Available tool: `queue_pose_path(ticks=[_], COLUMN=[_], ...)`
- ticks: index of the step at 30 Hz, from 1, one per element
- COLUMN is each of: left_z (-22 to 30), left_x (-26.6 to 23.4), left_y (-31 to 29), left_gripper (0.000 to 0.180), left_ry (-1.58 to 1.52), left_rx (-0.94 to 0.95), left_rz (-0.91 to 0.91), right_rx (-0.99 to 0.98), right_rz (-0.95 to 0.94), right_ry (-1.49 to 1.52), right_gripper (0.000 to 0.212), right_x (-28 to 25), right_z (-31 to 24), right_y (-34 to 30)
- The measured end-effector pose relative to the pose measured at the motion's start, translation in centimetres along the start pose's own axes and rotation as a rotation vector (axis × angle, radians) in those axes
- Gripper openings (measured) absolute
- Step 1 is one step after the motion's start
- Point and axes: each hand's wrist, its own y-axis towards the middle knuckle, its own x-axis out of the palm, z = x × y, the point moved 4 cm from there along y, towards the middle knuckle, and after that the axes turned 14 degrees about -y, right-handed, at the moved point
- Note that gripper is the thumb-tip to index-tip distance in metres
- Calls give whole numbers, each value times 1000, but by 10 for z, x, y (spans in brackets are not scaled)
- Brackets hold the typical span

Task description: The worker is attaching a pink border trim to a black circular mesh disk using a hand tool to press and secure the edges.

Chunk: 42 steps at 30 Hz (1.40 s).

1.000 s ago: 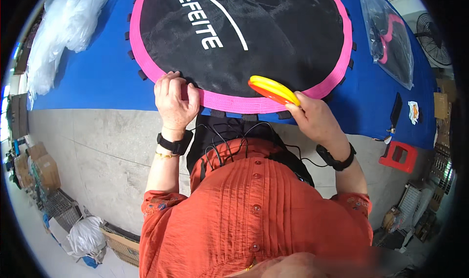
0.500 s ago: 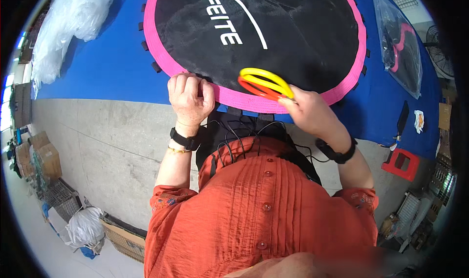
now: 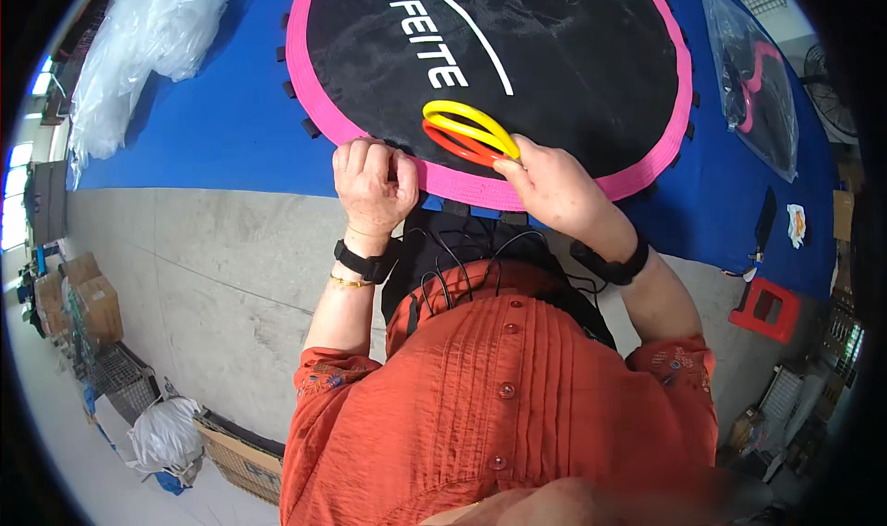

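Observation:
A round black trampoline mat (image 3: 564,73) with a pink border and black tabs lies on the blue-covered table, white lettering on its face. At the mat's near left edge, my left hand (image 3: 374,184) is closed over the pink border; its fingertips are hidden. My right hand (image 3: 559,189) is closed and hovers over the near right part of the mat. It holds a pair of yellow and red loops (image 3: 471,124) that meet at the thumb and fingers and point to the left. What lies inside the palm is hidden.
Clear plastic wrap (image 3: 152,55) is heaped on the table's far left. A flat bagged item (image 3: 758,91) with a pink strip and a dark narrow tool (image 3: 764,221) lie at the right. A red stool (image 3: 765,310) stands by the table; cardboard boxes (image 3: 92,295) stand on the left.
The right hand has moved left and slightly away from me, carrying the yellow and red loops. The left hand stays on the pink border; the whole view has shifted slightly.

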Motion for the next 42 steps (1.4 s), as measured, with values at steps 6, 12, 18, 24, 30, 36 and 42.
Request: queue_pose_path(ticks=[6,12,18,24,30,36,42], left_z=[8,5,27,33,35,39,43], left_x=[-6,-1,0,-4,-2,-1,-2], left_y=[-13,-18,-27,-24,-23,-18,-20], left_gripper=[25,23,33,30,28,31,35], left_ry=[-67,-50,-48,-24,-50,-36,-38], left_rx=[-13,19,2,-54,-54,-59,-78], left_rz=[-89,-83,-203,-298,-287,-325,-365], right_rx=[17,-36,-102,-79,-139,-187,-161], right_rz=[-3,69,84,82,113,182,198], right_ry=[-106,-158,-229,-223,-288,-243,-303], right_gripper=[25,23,23,18,15,13,14], right_x=[-7,4,8,8,9,5,5], right_z=[-4,-15,-27,-28,-30,-28,-23], right_y=[-32,3,-18,8,-21,-1,-34])
